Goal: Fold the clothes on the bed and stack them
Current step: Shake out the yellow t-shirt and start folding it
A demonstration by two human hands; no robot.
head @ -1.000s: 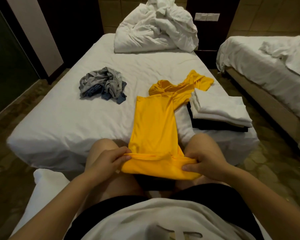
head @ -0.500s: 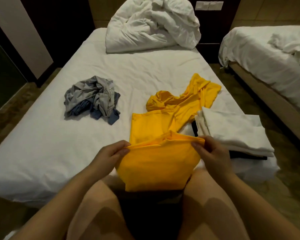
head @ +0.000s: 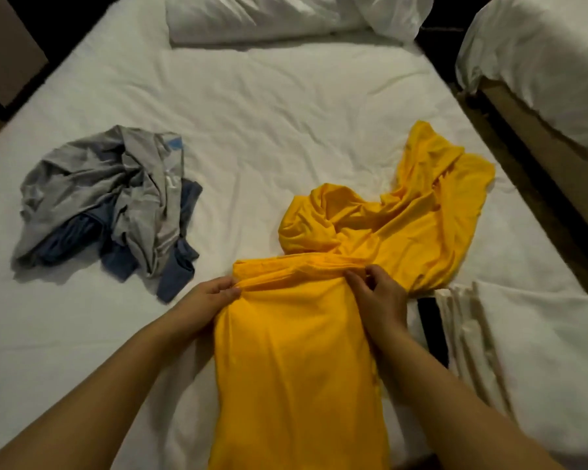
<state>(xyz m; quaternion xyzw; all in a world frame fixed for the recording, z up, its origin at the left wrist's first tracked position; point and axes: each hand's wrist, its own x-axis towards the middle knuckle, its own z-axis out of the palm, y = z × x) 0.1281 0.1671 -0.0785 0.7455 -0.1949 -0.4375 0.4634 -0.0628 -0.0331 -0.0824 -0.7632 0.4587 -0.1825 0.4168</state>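
Observation:
A yellow shirt lies on the white bed, its lower part folded up over the body and its sleeves and collar bunched at the far right. My left hand pinches the left end of the folded hem. My right hand pinches the hem's right end. To the right sits a stack of folded clothes, white pieces on top of a black one. A crumpled pile of grey and blue clothes lies on the left of the bed.
A bunched white duvet lies at the head of the bed. A second bed with white sheets stands to the right across a narrow floor gap. Dark floor shows at the left.
Both hands have carried the shirt's hem from my lap up and forward onto the bed, folding the lower part over the body. The view has moved closer over the bed.

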